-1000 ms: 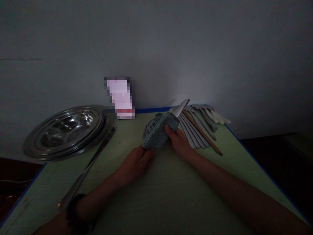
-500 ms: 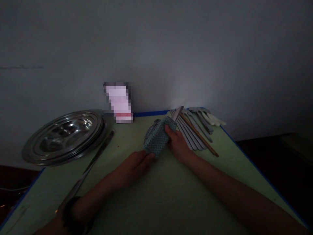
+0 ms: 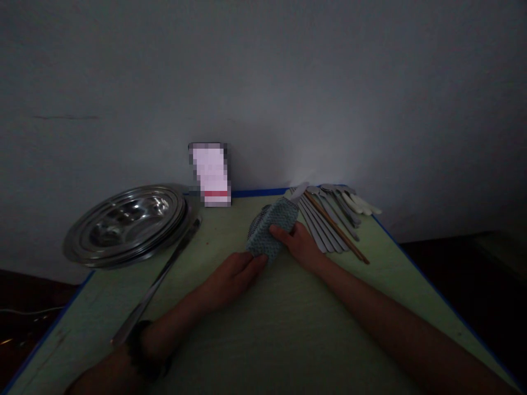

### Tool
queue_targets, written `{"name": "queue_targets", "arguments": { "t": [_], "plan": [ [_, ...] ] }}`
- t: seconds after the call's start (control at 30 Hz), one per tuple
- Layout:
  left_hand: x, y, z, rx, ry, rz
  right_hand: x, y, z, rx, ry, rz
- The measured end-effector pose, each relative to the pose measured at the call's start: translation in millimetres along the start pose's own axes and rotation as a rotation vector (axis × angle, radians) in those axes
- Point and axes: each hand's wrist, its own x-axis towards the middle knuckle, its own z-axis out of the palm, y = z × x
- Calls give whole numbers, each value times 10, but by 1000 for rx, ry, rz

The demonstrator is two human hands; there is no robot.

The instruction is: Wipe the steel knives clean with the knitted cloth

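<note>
A folded grey-green checked cloth is held above the middle of the table. My left hand grips its lower end with closed fingers. Higher up, my right hand presses the cloth from the right side, thumb lying across its front. From the cloth's upper end sticks a shiny metal utensil, blurred, its kind unclear; the rest of it is covered. Just beyond my right hand lie several metal utensils with flat handles, wooden chopsticks and spoons.
Stacked steel divided plates stand at the left of the green table. Long metal tongs lie beside them, near my left forearm. A lit phone leans against the wall. White-handled utensils lie at the back right.
My right hand has slid down the cloth a little, its thumb now lower and further left. The camera view has shifted slightly, moving the plates and phone rightward in the picture.
</note>
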Motion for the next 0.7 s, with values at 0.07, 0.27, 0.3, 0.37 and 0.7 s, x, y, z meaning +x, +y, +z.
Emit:
{"name": "queue_targets", "arguments": {
  "t": [0.07, 0.27, 0.3, 0.37, 0.7],
  "plan": [
    [-8, -6, 3, -12, -11, 6, 6, 6, -18, 8, -74, 10],
    [-5, 9, -1, -23, -14, 5, 20, -6, -47, -12, -188, -15],
    [0, 8, -2, -22, -11, 5, 18, -15, -44, -13, -186, -18],
    [11, 0, -3, -17, -6, 3, 13, -31, -36, 2, -182, -14],
    [26, 77, -3, 79, -6, -19, 25, 8, 1, 144, -88, 4]
  ]
}}
